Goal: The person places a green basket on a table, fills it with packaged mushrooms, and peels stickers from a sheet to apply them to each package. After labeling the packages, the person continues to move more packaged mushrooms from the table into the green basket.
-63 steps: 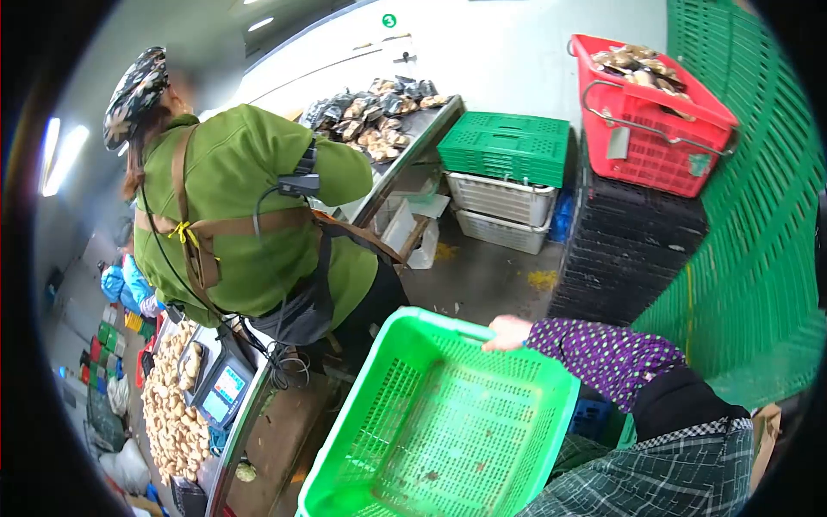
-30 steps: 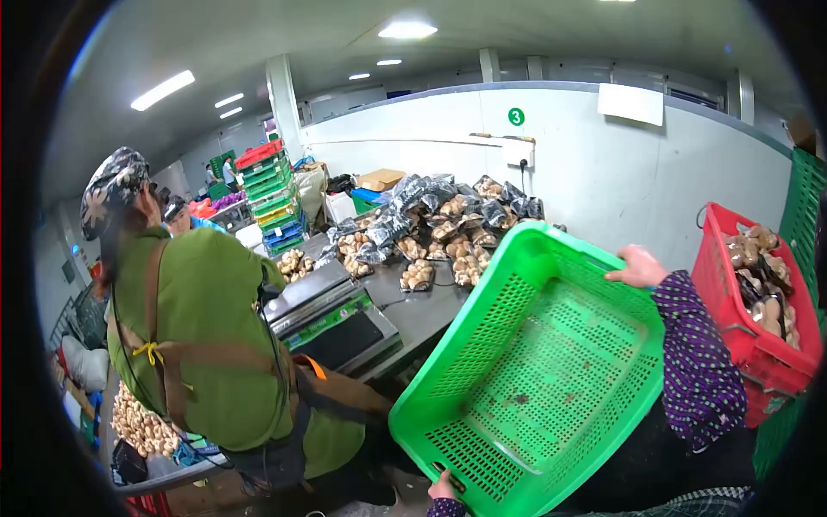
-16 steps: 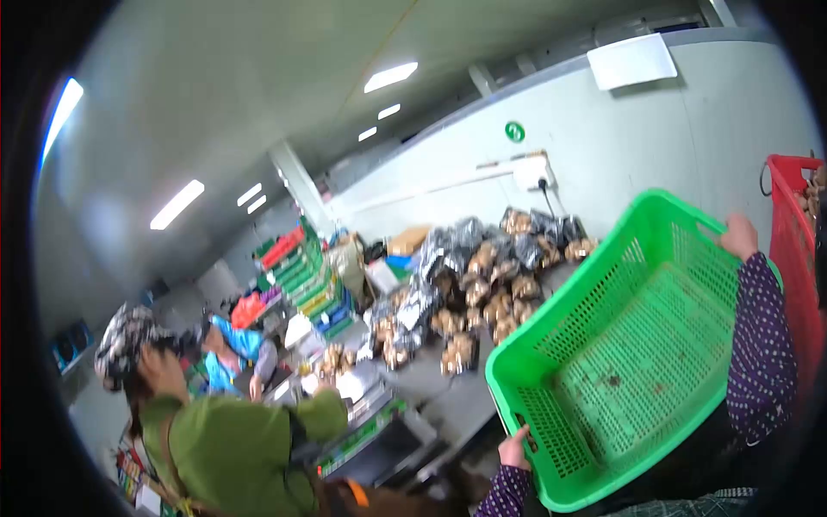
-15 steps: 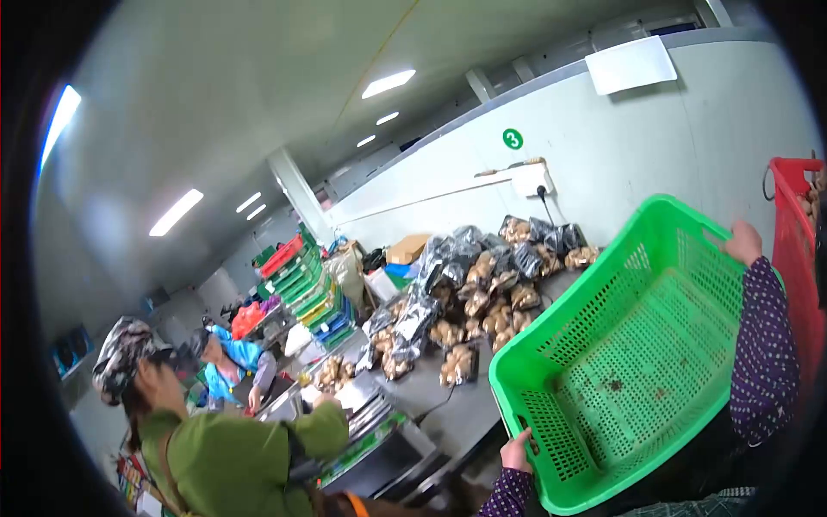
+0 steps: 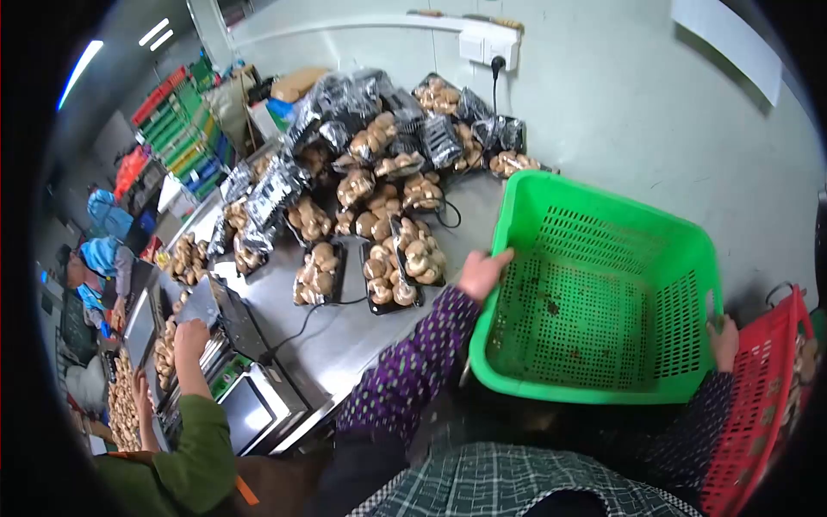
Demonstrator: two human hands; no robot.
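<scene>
A green perforated plastic crate (image 5: 594, 392) is held in front of me, its inside turned toward me with a few dark specks on the bottom. My left hand (image 5: 484, 274) is closed over its left rim. On the opposite side my right hand (image 5: 724, 343) grips the crate at the handle slot, fingers partly hidden. Left of the crate, black trays of brown mushrooms wrapped in clear film lie on the metal table (image 5: 345, 340); the nearest wrapped mushroom tray (image 5: 379, 276) is close to my left forearm.
A red crate (image 5: 758, 396) with mushrooms stands at the right. Wrapped trays (image 5: 370, 138) are heaped by the wall socket (image 5: 489, 45). A co-worker's hand (image 5: 191, 340) is over a machine (image 5: 258, 401) on the left. Stacked crates (image 5: 181, 129) stand farther back.
My view has swung down and to the right. The green crate has levelled out from its tilt, and my left hand now holds its rim higher up, away from the handle slot.
</scene>
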